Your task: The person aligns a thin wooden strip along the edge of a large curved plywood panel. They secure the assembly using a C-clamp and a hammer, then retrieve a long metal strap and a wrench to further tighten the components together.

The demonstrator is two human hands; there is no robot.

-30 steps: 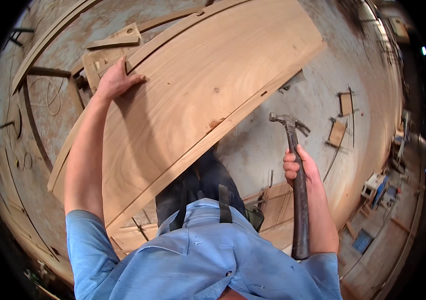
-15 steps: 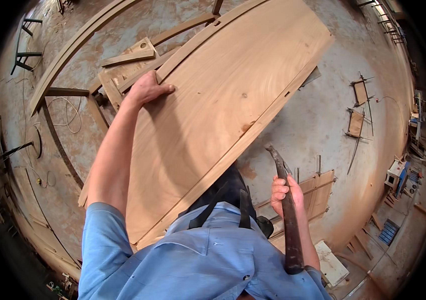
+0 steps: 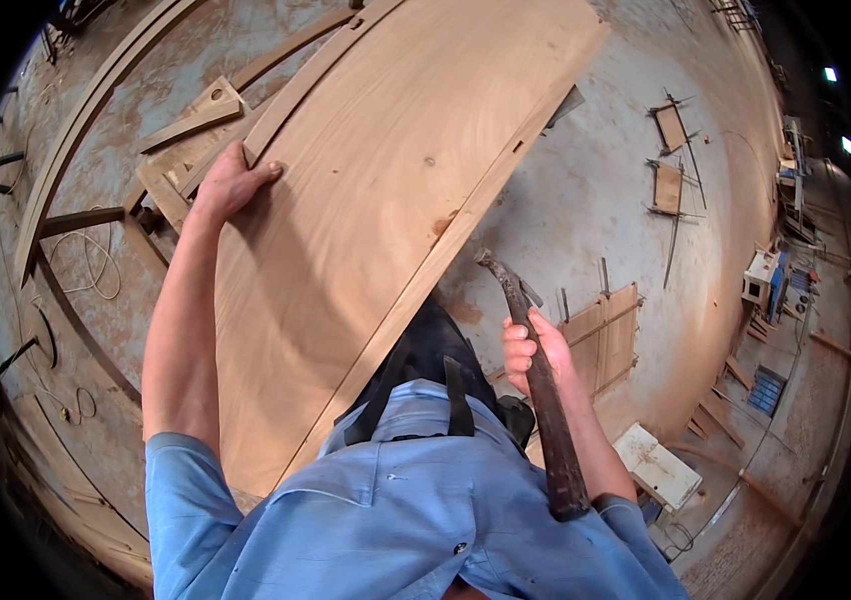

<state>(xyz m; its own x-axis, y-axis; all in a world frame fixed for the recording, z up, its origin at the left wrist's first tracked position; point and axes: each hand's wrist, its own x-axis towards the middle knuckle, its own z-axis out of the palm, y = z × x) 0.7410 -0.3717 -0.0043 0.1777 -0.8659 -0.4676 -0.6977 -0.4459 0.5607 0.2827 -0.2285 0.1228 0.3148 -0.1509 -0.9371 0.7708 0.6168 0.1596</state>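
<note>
A large pale wooden panel with a framed edge slants across the view in front of me. Its lower end reaches my waist and its far end points up and to the right. My left hand grips the panel's left edge, thumb on the face and the other fingers hidden behind. Off the panel's right edge, my right hand is wrapped round the dark handle of a hammer. The hammer's worn metal head is at the top, close to the panel edge but apart from it. A brown knot and a small slot mark that edge.
Behind the panel at left lie a wooden frame and loose wood pieces. Two small clamped frames rest on the floor at right. Nearer are a clamped panel, a white box and a blue crate.
The whole scene, with panel, hands and hammer, has shifted left in the view. My left hand keeps its grip on the panel, and my right hand still holds the hammer.
</note>
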